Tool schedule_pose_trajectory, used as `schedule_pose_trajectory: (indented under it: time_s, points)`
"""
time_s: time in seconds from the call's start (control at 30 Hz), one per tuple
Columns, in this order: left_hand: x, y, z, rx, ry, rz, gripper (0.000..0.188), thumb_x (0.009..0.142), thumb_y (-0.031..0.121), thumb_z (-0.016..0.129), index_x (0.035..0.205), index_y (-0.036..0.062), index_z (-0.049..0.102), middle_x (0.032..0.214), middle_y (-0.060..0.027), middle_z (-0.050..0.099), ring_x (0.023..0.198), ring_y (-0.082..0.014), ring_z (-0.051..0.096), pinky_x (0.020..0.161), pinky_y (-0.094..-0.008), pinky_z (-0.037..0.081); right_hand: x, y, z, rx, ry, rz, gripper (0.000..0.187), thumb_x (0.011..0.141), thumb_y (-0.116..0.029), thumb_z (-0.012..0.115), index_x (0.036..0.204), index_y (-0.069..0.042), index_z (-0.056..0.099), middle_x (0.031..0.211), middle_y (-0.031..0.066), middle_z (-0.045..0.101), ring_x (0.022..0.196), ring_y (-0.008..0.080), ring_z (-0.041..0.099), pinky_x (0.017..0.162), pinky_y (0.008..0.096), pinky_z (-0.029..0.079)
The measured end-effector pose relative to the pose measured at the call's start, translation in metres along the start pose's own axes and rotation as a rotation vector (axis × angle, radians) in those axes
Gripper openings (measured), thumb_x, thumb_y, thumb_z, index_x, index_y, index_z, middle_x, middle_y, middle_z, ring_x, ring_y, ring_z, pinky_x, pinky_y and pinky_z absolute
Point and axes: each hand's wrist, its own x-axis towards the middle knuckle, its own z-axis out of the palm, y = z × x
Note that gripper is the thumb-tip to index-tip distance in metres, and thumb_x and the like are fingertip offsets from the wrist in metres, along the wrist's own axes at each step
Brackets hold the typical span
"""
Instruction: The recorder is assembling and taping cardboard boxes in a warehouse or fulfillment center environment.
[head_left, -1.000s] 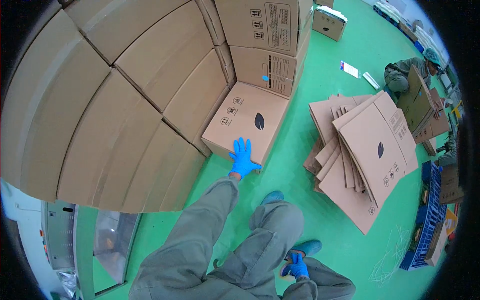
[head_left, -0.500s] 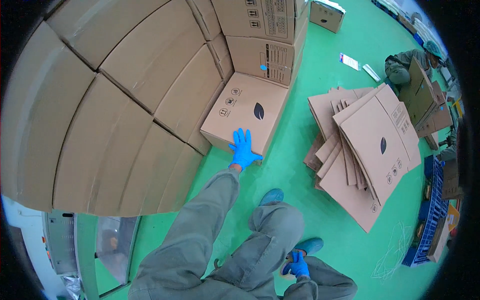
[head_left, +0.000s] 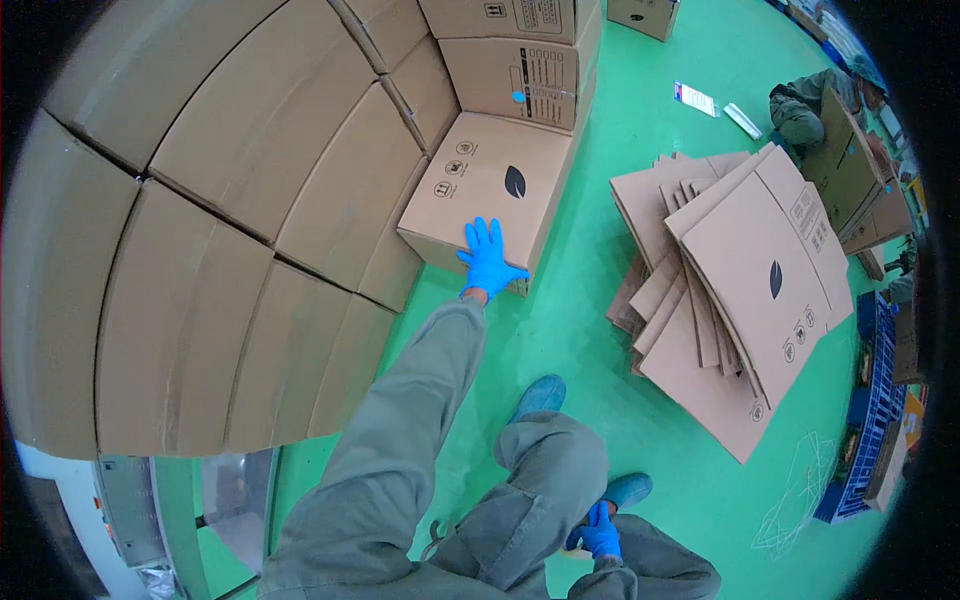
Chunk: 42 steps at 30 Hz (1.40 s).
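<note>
My left hand (head_left: 487, 262), in a blue glove, lies with spread fingers on the near end of a closed brown cardboard box (head_left: 540, 160). That box sits on the floor against the stacked cartons, and its top bears a dark leaf print and handling symbols. Low in the view, beside my right shoe, is my gloved right hand (head_left: 602, 535). Its fingers are closed together, and what they hold, if anything, is mostly hidden.
Stacked cartons (head_left: 190, 300) fill the left side. On the green floor to the right lies a fanned pile of flattened boxes (head_left: 740, 260). Beyond it a co-worker (head_left: 800, 115) crouches by cardboard. Loose white strapping (head_left: 800, 500) lies near a blue crate (head_left: 865, 420).
The view has shifted, so the box and cartons sit slightly higher in it. My left hand stays spread on the box; my right hand remains low by my shoe.
</note>
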Motion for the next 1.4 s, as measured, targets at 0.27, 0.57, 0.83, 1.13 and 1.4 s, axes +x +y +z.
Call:
schedule_pose_trajectory:
  time_s: [0.27, 0.57, 0.83, 1.13, 1.4]
  points:
    - [0.051, 0.005, -0.001, 0.016, 0.014, 0.015, 0.143, 0.054, 0.055, 0.093, 0.159, 0.0055, 0.010, 0.164, -0.0269, 0.000, 0.151, -0.0465, -0.005, 0.109, -0.0781, 0.017, -0.012, -0.001, 0.000, 0.312, 0.040, -0.088, 0.099, 0.073, -0.019, 0.072, 0.158, -0.014, 0.022, 0.112, 0.0252, 0.069, 0.096, 0.0364, 0.071, 0.079, 0.0433, 0.057]
    - [0.105, 0.015, 0.003, 0.047, -0.013, 0.006, 0.143, 0.055, 0.060, 0.090, 0.159, 0.0054, 0.010, 0.163, -0.0289, 0.000, 0.151, -0.0476, -0.004, 0.107, -0.0785, 0.018, -0.001, 0.033, 0.036, 0.328, -0.013, -0.191, 0.104, 0.073, -0.013, 0.073, 0.160, -0.009, 0.015, 0.111, 0.0087, 0.069, 0.075, 0.0195, 0.068, 0.067, 0.0352, 0.056]
    - [0.155, 0.027, 0.011, 0.037, 0.062, 0.014, 0.143, 0.054, 0.061, 0.090, 0.159, 0.0070, 0.010, 0.163, -0.0286, 0.001, 0.150, -0.0488, -0.004, 0.107, -0.0788, 0.016, -0.012, 0.032, 0.017, 0.093, -0.040, -0.382, 0.073, 0.094, -0.037, 0.064, 0.153, -0.009, 0.032, 0.151, 0.0160, 0.045, 0.135, 0.0305, 0.047, 0.109, 0.0381, 0.040]
    - [0.182, 0.031, 0.010, 0.025, 0.053, 0.029, 0.143, 0.055, 0.061, 0.090, 0.159, 0.0078, 0.009, 0.163, -0.0279, 0.001, 0.150, -0.0489, -0.003, 0.107, -0.0783, 0.016, -0.036, -0.017, -0.010, 0.351, -0.111, 0.167, 0.079, 0.095, -0.031, 0.065, 0.158, -0.013, 0.021, 0.151, 0.0108, 0.048, 0.134, 0.0272, 0.050, 0.108, 0.0380, 0.042]
    - [0.193, 0.038, 0.004, 0.024, 0.038, 0.033, 0.143, 0.054, 0.062, 0.090, 0.159, 0.0082, 0.010, 0.164, -0.0268, 0.002, 0.151, -0.0482, -0.004, 0.107, -0.0788, 0.016, 0.000, 0.054, 0.047, 0.130, 0.111, -0.330, 0.085, 0.091, -0.022, 0.065, 0.160, -0.013, 0.017, 0.147, 0.0101, 0.053, 0.127, 0.0254, 0.055, 0.108, 0.0391, 0.043]
